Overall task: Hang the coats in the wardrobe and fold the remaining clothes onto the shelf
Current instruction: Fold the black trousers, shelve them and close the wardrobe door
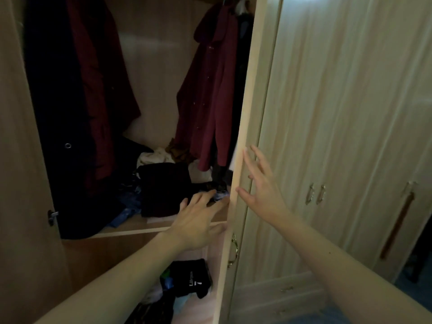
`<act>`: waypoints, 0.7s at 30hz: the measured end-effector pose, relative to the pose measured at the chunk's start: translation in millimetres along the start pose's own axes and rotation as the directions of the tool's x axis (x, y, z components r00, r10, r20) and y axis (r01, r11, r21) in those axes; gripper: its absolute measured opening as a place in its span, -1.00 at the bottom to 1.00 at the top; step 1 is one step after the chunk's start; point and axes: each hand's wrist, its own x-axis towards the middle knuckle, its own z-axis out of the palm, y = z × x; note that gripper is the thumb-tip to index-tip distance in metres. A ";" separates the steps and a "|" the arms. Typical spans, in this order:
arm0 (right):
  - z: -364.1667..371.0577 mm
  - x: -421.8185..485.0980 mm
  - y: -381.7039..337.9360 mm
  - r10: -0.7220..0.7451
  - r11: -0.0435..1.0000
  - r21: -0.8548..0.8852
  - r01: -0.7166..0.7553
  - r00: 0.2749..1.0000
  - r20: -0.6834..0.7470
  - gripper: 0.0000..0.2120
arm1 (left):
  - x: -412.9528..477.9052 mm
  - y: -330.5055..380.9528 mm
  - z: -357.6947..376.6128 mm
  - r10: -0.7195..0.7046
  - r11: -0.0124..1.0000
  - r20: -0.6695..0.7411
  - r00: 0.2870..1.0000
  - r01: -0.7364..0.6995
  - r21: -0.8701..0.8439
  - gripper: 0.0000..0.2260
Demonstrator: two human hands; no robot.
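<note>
- Head view, onlooker's note: open wardrobe (154,66), interior dim, door (249,101) swung out at centre-R w/ its edge toward the viewer.
- L hand (198,220): fingers straight and spread, grasping nothing. It reaches over the front lip of the shelf (131,231); fingertips are at the clothes on the shelf's R end, contact can't be told.
- R hand (259,183): released, fingers fanned out straight. It lies on the door's outer face just beside the edge, thumb nearest the edge, nothing held.
- Hanging, L side: dark navy coat (53,101) w/ a metal eyelet, and a dark red coat (93,90) just beside it.
- Hanging, R side: maroon coat (210,90) w/ a button row, hem down near the shelf pile. Darker garments are behind it, detail too dim.
- On shelf, unfolded heap: black garment (163,188) in the middle, blue clothes (126,204) at its L, white cloth (154,156) and brown cloth (177,152) toward the back.
- Below shelf, lower compartment: black printed garment (191,277) lying on other loose clothes.
- Brass handle (233,251) on the door near its edge, lower than the R hand.
- Hinge (52,216) on the wardrobe's L wall.
- Far R: closed cream doors (350,113) w/ paired handles (315,194).
</note>
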 end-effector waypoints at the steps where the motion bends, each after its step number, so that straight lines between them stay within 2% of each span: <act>1: 3.1 2.7 -1.5 0.005 1.000 -0.001 -0.005 1.000 0.001 -0.11 | -1.8 -3.7 -1.9 -0.031 0.999 0.000 1.000 0.031 0.007 -0.38; 6: 20.3 20.7 -8.4 0.017 1.000 -0.010 -0.016 0.996 0.091 -0.09 | -8.9 -19.1 -14.2 -0.156 0.985 0.005 0.988 0.155 0.080 -0.41; 12: 54.1 23.9 -10.9 0.073 0.989 0.106 -0.100 0.971 0.227 0.00 | -8.0 -29.1 -16.6 -0.244 0.961 0.006 0.970 0.241 0.135 -0.41; 17: 79.9 30.3 -6.3 0.071 0.986 0.131 -0.105 0.968 0.242 0.00 | -5.7 -41.5 -7.9 -0.264 0.951 -0.049 0.963 0.268 0.155 -0.41; 21: 103.2 45.2 -4.0 0.074 0.991 0.099 -0.095 0.978 0.193 -0.02 | -0.3 -69.2 -3.4 -0.261 0.949 -0.071 0.963 0.269 0.163 -0.37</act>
